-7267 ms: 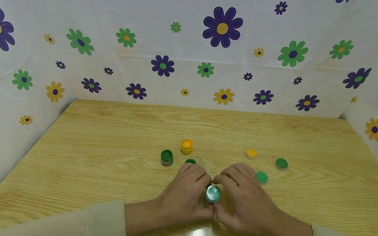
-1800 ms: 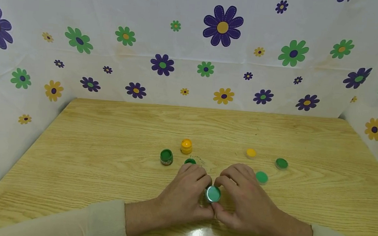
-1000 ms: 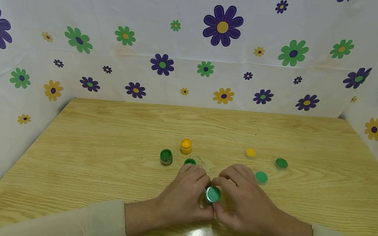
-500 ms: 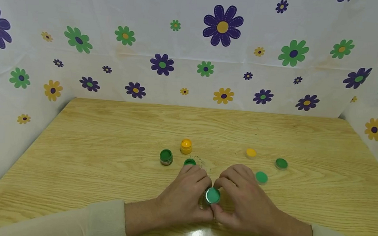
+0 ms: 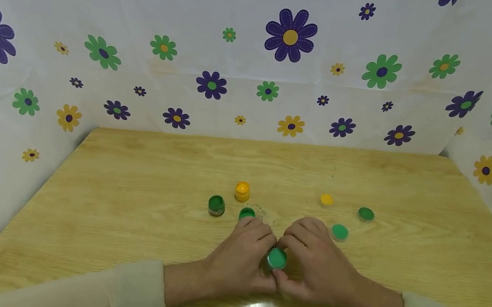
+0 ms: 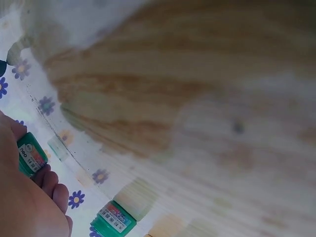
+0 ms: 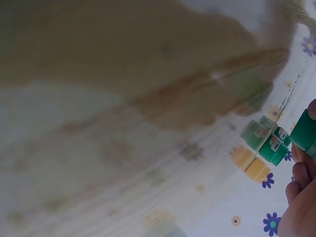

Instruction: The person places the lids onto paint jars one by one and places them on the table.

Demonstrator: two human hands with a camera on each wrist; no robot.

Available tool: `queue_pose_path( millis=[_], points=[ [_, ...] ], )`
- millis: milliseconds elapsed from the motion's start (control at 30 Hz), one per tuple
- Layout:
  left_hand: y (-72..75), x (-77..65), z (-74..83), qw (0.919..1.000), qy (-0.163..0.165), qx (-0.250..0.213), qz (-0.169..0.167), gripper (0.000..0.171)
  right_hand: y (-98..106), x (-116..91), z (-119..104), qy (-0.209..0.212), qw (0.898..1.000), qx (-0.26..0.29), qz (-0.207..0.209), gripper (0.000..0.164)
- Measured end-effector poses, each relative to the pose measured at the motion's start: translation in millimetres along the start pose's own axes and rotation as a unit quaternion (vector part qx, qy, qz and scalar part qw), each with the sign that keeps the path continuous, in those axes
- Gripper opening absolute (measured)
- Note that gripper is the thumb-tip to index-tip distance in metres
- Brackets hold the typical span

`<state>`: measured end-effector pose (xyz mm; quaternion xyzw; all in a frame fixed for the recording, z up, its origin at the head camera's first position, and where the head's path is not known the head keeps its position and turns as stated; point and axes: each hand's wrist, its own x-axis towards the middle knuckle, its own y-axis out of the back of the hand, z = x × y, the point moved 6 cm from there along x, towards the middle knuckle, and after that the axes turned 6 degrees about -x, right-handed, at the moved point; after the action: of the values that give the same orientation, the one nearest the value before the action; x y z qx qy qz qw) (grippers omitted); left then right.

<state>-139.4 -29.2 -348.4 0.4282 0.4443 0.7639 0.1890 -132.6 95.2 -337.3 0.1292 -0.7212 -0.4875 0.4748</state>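
Between left hand [image 5: 242, 260] and right hand [image 5: 320, 263], near six o'clock on the surface [image 5: 139, 203], a small green jar [image 5: 276, 259], seemingly capped by a glossy top, fingers of both hands curled narrowly around it. From that jar as centre: at ten o'clock, a dark green jar [image 5: 216, 206], standing open; at eleven, a yellow jar [image 5: 242, 192], also open, and nearer in, a mid-green jar [image 5: 247, 213], partly hidden by the left hand, likewise open. Opposite, a yellow lid [image 5: 326, 200] between one and two o'clock, a dark green lid [image 5: 366, 214] at two, and a bright green lid [image 5: 340, 232] toward two, beside the right hand. Judging by this, three jars uncapped, one remaining. Probably left: freeing the top between the fingers; too covered to tell whether already loosened.
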Motion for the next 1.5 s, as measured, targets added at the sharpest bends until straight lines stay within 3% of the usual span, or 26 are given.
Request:
queue_pose_path(
  millis=[533, 733, 1000, 1233, 1367, 1500],
  points=[
    [1.4, 1.9, -0.4, 0.9999, -0.003, -0.009, -0.003, 0.034, 1, 0, 0, 0.003, 1.0, -0.022, 0.004, 0.019],
    [2.9, 1.9, 0.1, 0.9999, 0.006, -0.007, -0.012, 0.031, 2, -1, 2, -0.018, 1.0, -0.014, -0.004, 0.02],
    [15.1, -3.9, -7.1, 0.9994, 0.01, 0.033, 0.004, 0.047, 8, -10, 12, -0.046, 0.999, -0.023, -0.012, 0.022],
    [31.3, -9.7, -20.8, 0.9961, 0.01, 0.069, 0.055, 0.05, 14, -22, 26, -0.083, 0.995, -0.035, -0.036, 0.023],
    [37.6, -10.1, -29.2, 0.9916, 0.021, 0.102, 0.077, 0.052, 21, -30, 35, -0.097, 0.994, -0.047, -0.028, 0.023],
    [40.1, -9.2, -37.8, 0.988, 0.042, 0.129, 0.073, 0.055, 30, -40, 45, -0.108, 0.993, -0.053, -0.01, 0.023]
  ],
)
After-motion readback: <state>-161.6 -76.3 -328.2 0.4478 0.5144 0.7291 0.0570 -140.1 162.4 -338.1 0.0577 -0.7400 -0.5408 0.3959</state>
